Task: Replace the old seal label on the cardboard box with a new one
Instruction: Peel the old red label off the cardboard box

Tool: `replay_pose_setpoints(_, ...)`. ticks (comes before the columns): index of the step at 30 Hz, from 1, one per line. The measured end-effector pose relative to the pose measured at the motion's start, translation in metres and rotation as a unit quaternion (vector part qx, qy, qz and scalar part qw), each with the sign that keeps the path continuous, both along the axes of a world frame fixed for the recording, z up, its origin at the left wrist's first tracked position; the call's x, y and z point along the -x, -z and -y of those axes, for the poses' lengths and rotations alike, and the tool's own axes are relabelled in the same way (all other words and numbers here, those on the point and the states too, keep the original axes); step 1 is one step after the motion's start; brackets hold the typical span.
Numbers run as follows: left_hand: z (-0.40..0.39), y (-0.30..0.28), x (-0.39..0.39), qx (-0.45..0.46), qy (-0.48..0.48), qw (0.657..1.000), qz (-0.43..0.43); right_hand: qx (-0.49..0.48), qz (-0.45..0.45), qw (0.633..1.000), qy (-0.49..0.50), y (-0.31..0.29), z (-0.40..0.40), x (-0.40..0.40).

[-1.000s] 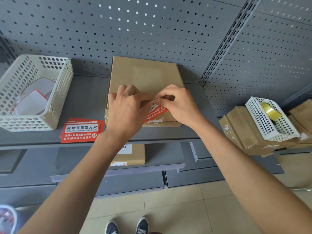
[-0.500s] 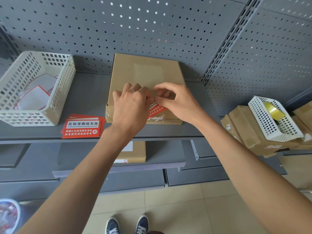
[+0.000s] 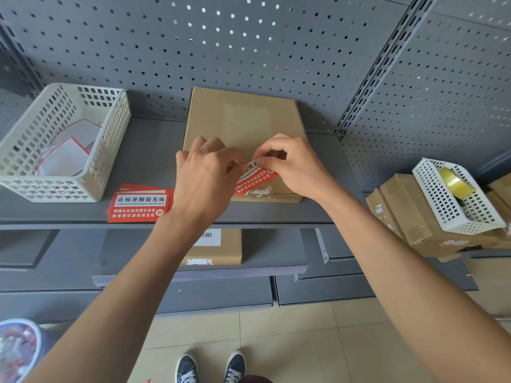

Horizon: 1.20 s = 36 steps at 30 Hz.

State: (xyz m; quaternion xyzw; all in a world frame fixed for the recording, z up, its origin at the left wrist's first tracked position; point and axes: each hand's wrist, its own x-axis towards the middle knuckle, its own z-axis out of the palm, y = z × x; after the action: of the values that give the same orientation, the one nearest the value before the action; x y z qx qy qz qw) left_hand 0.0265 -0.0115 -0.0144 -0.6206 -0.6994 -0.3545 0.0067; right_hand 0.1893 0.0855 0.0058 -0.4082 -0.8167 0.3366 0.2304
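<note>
Hands meet over the near edge of the cardboard box (image 3: 243, 125), which lies flat on the grey shelf (image 3: 149, 156) against the perforated back panel (image 3: 193, 51). We see our left hand (image 3: 206, 179) back-up, fingers curled down onto the box top, its thumb and forefinger at the left end of the red seal label (image 3: 255, 179). Our right hand (image 3: 294, 168) arches beside it, fingers bent, pinching the label's upper right part between thumb and forefinger. The label slants across the box's front edge, its lower end over a torn white patch on the seam.

Compared with half a second ago, more of the label shows between our hands, and the right hand sits a little further right with its fingers more tightly bent; the left hand has barely shifted.

Near the front edge of the shelf, left of the box, lies a stack of red labels (image 3: 138, 205), and a white basket (image 3: 63, 142) stands at the left end. A second box (image 3: 218, 246) lies on the lower shelf.
</note>
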Motion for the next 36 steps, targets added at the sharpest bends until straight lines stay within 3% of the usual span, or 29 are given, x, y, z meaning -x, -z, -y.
replay_pose_setpoints(21, -0.001, -0.001, -0.006, 0.038, -0.013, 0.999, -0.019, 0.011, -0.020, 1.000, 0.007, -0.002, -0.001, -0.003)
replay_pose_setpoints(27, -0.001, 0.002, -0.005, 0.028, -0.014, 0.999, -0.016, -0.048, 0.022, 0.998, -0.032, -0.007, 0.011, 0.004)
replay_pose_setpoints(36, 0.018, 0.012, 0.010, -0.036, -0.029, 0.999, -0.023, -0.076, -0.008, 0.997, 0.009, 0.006, 0.015, 0.007)
